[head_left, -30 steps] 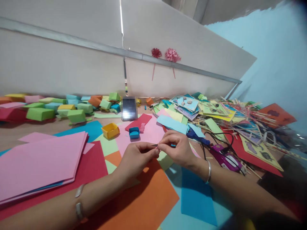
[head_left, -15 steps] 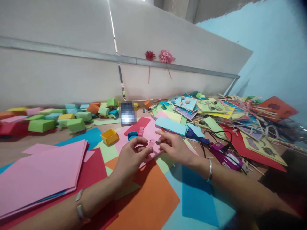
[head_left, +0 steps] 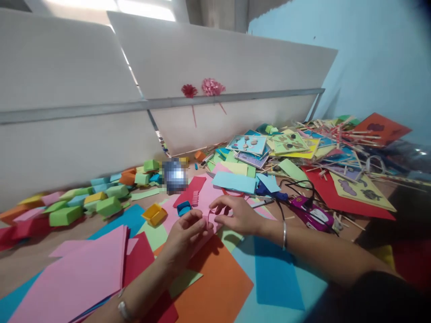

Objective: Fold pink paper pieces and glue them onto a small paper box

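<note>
A small strip of pink paper [head_left: 209, 220] stands bent up between my two hands. My left hand [head_left: 188, 231] pinches it from the left, with thumb and forefinger together. From the right, the curled thumb and fingers of my right hand [head_left: 235, 214] close on its other side; the fingertips partly hide the strip. Under the hands lies a larger pink sheet [head_left: 213, 181]. Just beyond the left fingers are a small blue paper box [head_left: 183, 208] and a pleated pink strip [head_left: 195, 198]. A yellow paper box [head_left: 154, 215] sits further left.
Stacked pink sheets [head_left: 84, 273] lie at front left, an orange sheet [head_left: 215, 287] in front. Folded paper boxes [head_left: 109, 206] line the back left. At right are a purple power strip [head_left: 311, 216] with cables, picture cards [head_left: 247, 144] and sticks. A white board [head_left: 235, 67] stands behind.
The pink strip, flatter before, now stands bent up between my fingers. A small dark thing at my right fingertips no longer shows. My view has tilted and shifted.
</note>
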Tool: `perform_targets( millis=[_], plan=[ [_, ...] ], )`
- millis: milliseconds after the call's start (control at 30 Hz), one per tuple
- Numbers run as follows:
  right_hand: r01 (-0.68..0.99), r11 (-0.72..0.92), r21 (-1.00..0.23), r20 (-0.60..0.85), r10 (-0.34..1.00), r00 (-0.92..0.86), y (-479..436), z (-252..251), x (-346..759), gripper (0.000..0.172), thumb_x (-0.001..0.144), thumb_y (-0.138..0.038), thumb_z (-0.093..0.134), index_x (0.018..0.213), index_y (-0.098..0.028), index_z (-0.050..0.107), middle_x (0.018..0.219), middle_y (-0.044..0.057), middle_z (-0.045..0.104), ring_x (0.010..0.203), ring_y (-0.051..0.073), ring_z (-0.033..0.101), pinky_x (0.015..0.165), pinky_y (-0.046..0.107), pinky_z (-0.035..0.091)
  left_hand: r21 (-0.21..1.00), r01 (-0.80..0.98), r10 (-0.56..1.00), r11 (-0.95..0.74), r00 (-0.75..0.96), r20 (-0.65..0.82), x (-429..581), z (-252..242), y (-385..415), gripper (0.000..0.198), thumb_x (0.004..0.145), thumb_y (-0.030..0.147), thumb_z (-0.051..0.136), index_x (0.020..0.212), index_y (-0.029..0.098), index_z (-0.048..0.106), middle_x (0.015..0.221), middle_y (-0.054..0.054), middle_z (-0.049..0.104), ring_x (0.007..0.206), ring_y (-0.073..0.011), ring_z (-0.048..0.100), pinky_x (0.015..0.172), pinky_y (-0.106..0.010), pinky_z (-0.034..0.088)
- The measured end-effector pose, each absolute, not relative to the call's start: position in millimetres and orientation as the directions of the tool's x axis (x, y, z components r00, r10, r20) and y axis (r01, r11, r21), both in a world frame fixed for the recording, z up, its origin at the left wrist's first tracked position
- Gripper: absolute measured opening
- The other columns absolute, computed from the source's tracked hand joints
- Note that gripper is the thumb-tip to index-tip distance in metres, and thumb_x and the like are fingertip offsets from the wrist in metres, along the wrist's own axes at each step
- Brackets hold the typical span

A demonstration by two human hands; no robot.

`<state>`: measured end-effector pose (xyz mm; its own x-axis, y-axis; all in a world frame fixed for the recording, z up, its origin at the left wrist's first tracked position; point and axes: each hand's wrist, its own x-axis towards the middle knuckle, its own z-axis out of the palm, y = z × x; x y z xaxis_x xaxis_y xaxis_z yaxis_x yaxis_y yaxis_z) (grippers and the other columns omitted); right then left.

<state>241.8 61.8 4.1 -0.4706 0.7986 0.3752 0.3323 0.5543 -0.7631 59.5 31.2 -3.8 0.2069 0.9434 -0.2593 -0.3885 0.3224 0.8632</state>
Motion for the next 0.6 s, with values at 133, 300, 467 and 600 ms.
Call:
perform_targets(
  millis=[133,300,467,600],
  plan=[
    [0.301,0.602,-0.74,0.459,0.778,-0.429,57,-5,236,0.011,0.077,-0.006,0.06,0.081,-0.015,0.065,0.079,0.002,0.068,0.07,0.012,0.06,0.064,0.022,0.044,0.896,-0.324,0.95,0.303,0.177,-0.257,58,-7,30,0.042,0.057,0.031,0.089,0.08,0.018,0.056,0.069,0.004,0.066,0.064,-0.0123,0.066,0.063,-0.023,0.056],
    [0.428,0.629,-0.648,0.491,0.776,-0.397,55,-12,234,0.014,0.074,-0.005,0.056,0.077,-0.016,0.062,0.074,0.001,0.067,0.065,0.012,0.056,0.063,0.022,0.04,0.999,0.013,0.995,-0.042,0.092,0.041,58,-9,30,0.035,0.069,0.033,0.079,0.097,0.022,0.062,0.077,0.003,0.064,0.067,-0.0136,0.064,0.061,-0.026,0.055],
    [0.617,0.671,-0.411,0.396,0.741,-0.542,55,-12,235,0.01,0.081,-0.013,0.054,0.083,-0.014,0.064,0.08,0.008,0.068,0.073,0.018,0.059,0.066,0.027,0.039,0.831,0.438,0.939,-0.344,0.181,0.293,57,-10,32,0.018,0.076,0.038,0.069,0.08,0.02,0.07,0.081,-0.004,0.068,0.072,-0.0168,0.063,0.062,-0.027,0.052],
    [0.683,0.673,-0.283,0.205,0.739,-0.642,54,-7,237,0.013,0.085,-0.017,0.054,0.087,-0.013,0.066,0.086,0.011,0.07,0.079,0.021,0.061,0.066,0.03,0.038,0.769,0.548,0.942,-0.33,0.237,0.236,55,-15,33,0.02,0.078,0.04,0.066,0.077,0.021,0.069,0.076,-0.003,0.069,0.066,-0.0165,0.061,0.059,-0.027,0.049]
  ],
)
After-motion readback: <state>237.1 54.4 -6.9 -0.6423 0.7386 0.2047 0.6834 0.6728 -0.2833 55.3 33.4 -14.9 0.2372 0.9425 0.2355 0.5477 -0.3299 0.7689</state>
